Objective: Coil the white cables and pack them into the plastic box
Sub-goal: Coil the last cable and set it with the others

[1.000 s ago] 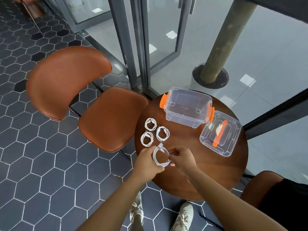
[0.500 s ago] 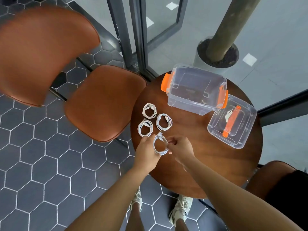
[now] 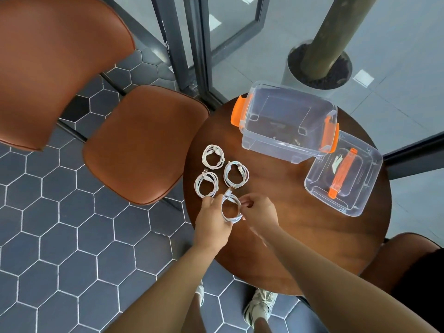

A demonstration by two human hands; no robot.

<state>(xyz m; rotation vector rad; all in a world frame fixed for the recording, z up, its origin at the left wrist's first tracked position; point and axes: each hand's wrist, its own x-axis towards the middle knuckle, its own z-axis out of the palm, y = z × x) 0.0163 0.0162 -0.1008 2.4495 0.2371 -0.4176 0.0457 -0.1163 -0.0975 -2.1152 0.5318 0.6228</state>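
Both hands hold one coiled white cable (image 3: 231,209) just above the round wooden table (image 3: 300,231). My left hand (image 3: 212,218) grips the coil's left side and my right hand (image 3: 259,213) pinches its right side. Three more coiled white cables lie on the table beyond my hands: one (image 3: 213,156) farthest, one (image 3: 236,174) to its right, one (image 3: 206,185) nearest my left hand. The clear plastic box (image 3: 288,122) with orange latches stands open and empty at the table's far side. Its clear lid (image 3: 343,179) with an orange handle lies to the right.
A brown leather chair (image 3: 144,140) stands left of the table, close to its edge. Another brown seat (image 3: 403,260) is at the lower right. A glass door frame (image 3: 192,44) and a pillar base (image 3: 319,66) rise behind the table. My feet (image 3: 259,306) are on hexagon tiles.
The view has shifted down and closer to the table. My hands keep hold of the same coil, which has stayed near the three lying coils.
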